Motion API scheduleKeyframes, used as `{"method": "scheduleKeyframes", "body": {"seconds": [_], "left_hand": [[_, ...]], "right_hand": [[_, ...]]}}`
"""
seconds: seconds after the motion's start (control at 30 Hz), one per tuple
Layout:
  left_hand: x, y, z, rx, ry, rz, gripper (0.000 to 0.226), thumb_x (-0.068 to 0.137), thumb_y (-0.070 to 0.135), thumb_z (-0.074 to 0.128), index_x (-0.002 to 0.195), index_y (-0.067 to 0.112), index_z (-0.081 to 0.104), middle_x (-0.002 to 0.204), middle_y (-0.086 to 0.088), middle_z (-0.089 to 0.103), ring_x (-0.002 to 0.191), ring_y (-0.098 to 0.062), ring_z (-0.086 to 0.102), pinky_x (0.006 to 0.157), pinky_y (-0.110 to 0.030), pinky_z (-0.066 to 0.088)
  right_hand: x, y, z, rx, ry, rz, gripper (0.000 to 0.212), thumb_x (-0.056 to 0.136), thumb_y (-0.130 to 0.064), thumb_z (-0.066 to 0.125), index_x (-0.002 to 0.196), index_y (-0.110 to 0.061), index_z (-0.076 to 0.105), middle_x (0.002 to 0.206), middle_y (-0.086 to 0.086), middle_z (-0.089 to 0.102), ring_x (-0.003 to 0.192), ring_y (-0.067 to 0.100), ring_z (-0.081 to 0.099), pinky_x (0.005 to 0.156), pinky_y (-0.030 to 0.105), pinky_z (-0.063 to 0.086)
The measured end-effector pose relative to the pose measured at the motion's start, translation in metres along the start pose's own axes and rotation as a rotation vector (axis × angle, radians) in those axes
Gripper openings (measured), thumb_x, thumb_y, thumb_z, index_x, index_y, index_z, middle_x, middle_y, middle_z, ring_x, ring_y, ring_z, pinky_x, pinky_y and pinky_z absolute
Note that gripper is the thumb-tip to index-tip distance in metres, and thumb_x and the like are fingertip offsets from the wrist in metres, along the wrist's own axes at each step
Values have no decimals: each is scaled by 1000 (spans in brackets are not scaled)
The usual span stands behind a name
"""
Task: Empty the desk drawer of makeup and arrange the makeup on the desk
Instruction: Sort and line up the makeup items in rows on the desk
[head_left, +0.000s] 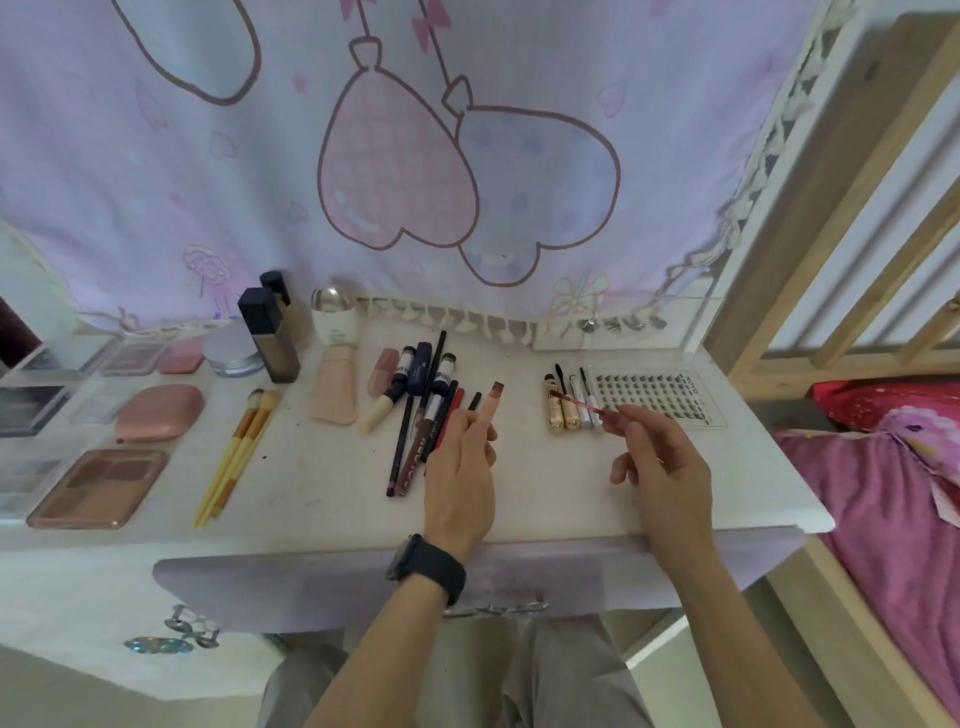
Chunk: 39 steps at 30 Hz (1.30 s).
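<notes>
Several palettes and a pink compact sit far left on the worktop, then two yellow brushes. Around the middle, the pencil pile lies right beside your left hand, whose grip is pinching a small lip tube. Your right hand has its grip pinching a red-tipped wand over the mascara row, with the lash tray just beside.

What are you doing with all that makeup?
A person is at the white desk, with makeup laid out in groups. The left hand holds a small tube beside the pencils, and the right hand pinches a red-tipped wand near the mascara tubes. The drawer below looks shut.
</notes>
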<state>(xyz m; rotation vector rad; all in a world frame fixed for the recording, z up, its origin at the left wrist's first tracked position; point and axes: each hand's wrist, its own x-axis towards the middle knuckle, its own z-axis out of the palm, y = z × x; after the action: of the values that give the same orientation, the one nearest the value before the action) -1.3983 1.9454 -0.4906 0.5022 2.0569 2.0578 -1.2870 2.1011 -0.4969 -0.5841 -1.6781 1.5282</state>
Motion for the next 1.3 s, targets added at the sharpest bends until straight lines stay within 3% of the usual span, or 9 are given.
{"method": "scheduleKeyframes", "body": {"seconds": [0.23,0.33,0.4,0.53,0.67,0.83,1.0,1.17,1.3], "left_hand": [[0,-1,0,139,4,87,19,104,35,49,93,24,61,67,14,52,54,-3,40,51,-17,37],[1,0,2,220,44,122,17,101,41,54,101,28,65,91,10,54,67,-10,51,60,-14,46],[2,1,3,256,64,122,14,99,41,56,104,31,66,104,8,52,79,-4,55,66,-9,47],[3,-1,3,321,70,131,4,95,39,62,99,40,60,96,10,57,81,2,56,65,-8,45],[4,-3,6,423,36,109,14,91,46,65,103,38,64,89,17,64,81,2,58,63,-13,44],[19,3,18,638,27,53,23,92,52,60,105,34,65,86,22,61,79,6,58,61,-15,39],[52,18,34,943,-79,-42,30,91,54,56,106,28,61,89,12,63,73,-8,57,51,-22,35],[73,20,41,1124,-138,-48,31,93,49,54,105,21,60,99,-1,66,87,-22,62,71,-33,53],[81,17,42,1160,-150,-74,36,91,52,53,105,19,57,104,-5,65,91,-26,62,74,-35,54]], "right_hand": [[1,4,1,14,1,10,21,103,-17,58,110,-31,72,108,-6,77,60,17,63,67,17,53],[1,3,3,35,14,22,18,103,-18,58,108,-27,72,102,-3,78,59,16,64,66,17,52],[2,2,4,46,20,28,16,103,-18,58,108,-22,72,99,0,79,57,15,62,63,17,52],[1,-1,2,47,51,16,15,101,-20,62,106,-23,75,88,-1,76,57,13,59,62,16,50],[0,-3,1,38,60,12,14,97,-25,66,105,-25,77,80,-2,73,60,10,61,64,15,51],[0,-3,1,53,49,13,12,95,-16,68,103,-22,76,86,-1,77,64,14,67,67,12,51],[-1,0,3,1,43,38,11,98,-18,65,104,-22,73,94,-8,78,63,18,70,67,18,56],[-3,2,8,-61,76,45,6,99,-24,64,100,-27,69,92,-16,77,60,15,72,61,12,51],[-1,2,17,-158,69,25,4,98,-30,63,97,-32,66,89,-24,74,60,6,70,57,8,47]]}}
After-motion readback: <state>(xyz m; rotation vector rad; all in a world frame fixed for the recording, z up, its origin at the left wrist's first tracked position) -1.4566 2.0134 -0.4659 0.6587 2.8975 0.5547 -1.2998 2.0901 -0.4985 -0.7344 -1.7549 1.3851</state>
